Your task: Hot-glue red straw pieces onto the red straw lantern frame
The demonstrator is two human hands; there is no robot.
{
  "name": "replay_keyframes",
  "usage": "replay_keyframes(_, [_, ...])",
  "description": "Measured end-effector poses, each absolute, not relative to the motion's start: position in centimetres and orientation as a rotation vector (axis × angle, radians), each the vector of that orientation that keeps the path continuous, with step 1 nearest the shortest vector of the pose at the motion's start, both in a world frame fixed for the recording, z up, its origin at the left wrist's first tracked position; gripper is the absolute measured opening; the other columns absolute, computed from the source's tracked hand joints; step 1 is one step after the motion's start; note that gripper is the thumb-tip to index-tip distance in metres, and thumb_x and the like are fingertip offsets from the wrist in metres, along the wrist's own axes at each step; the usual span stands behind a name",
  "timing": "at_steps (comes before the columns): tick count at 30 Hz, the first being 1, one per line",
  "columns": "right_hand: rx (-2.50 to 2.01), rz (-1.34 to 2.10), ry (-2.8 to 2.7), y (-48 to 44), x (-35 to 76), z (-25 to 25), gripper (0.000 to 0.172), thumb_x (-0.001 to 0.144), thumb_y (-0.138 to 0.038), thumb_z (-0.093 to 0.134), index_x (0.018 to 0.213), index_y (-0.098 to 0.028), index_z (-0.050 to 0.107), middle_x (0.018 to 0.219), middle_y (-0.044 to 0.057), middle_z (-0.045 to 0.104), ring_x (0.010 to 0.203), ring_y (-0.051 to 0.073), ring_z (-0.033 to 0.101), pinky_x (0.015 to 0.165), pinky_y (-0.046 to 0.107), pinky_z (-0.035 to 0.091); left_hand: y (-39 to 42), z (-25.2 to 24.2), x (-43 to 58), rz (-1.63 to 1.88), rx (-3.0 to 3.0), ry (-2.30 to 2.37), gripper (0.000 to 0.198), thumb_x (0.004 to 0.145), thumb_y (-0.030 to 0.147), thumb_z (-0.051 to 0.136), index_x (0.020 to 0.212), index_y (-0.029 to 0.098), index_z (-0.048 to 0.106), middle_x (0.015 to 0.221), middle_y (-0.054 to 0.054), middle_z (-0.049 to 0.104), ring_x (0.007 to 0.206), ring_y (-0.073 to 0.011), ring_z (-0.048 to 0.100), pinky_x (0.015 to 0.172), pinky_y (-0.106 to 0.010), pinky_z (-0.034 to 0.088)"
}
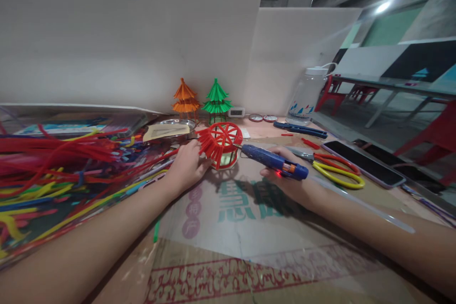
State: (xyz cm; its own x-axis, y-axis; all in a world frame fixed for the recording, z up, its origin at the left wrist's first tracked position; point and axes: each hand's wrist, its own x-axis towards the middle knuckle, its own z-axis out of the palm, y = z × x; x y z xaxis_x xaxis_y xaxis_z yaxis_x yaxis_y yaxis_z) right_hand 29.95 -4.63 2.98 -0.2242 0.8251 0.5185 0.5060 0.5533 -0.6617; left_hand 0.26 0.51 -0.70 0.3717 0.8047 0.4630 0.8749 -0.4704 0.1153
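Observation:
My left hand (188, 167) grips the left side of a small red pavilion model (225, 136) of fuzzy pipe cleaners. Its round top has spokes, and a fringe of red strips covers the left part; a pale round base shows below. A blue hot glue gun (268, 158) is in my right hand (285, 181), a red light glowing on it. The nozzle tip meets or nearly meets the right edge of the red top; I cannot tell which. A clear glue stick (370, 206) lies along my right forearm. My left fingertips are partly hidden behind the model.
Behind stand an orange pavilion (184, 99) and a green one (216, 99). Loose pipe cleaners (53, 166) heap at left, near a metal dish (181, 124). At right are scissors (338, 171), a phone (363, 161), dark blue pliers (301, 129) and a bottle (304, 97).

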Motion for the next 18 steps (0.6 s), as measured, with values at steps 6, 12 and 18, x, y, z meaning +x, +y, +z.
replay_keyframes(6, [-1.1,0.39,-1.884,-4.5,30.02,2.74,0.027,0.078,-0.047,0.071,0.09,-0.024,0.062,0.075,0.001,0.064,0.066,0.02,0.06,0.06,0.035,0.048,0.55,-0.68,0.4,-0.716,-2.469,-1.549,0.033,0.093,0.032,0.053,0.121,0.017,0.062,0.123,-0.016,0.062,0.125,-0.0334,0.055,0.105,-0.048,0.046])
replay_keyframes(12, [-1.117,0.4,-1.912,-4.69,30.05,2.96,0.028,0.079,-0.051,0.069,0.089,-0.026,0.061,0.076,0.003,0.064,0.065,0.021,0.06,0.06,0.037,0.048,0.46,-0.56,0.55,-0.714,-2.464,-1.561,0.028,0.094,0.031,0.051,0.115,0.017,0.063,0.119,-0.015,0.063,0.118,-0.0319,0.059,0.101,-0.046,0.048])
replay_keyframes(18, [-1.079,0.424,-1.925,-4.72,30.06,3.13,0.025,0.079,-0.047,0.069,0.088,-0.025,0.061,0.079,0.003,0.066,0.068,0.02,0.061,0.062,0.037,0.05,0.51,-0.62,0.53,-0.74,-2.475,-1.543,0.031,0.096,0.034,0.048,0.116,0.016,0.062,0.119,-0.016,0.063,0.117,-0.033,0.058,0.099,-0.048,0.049])
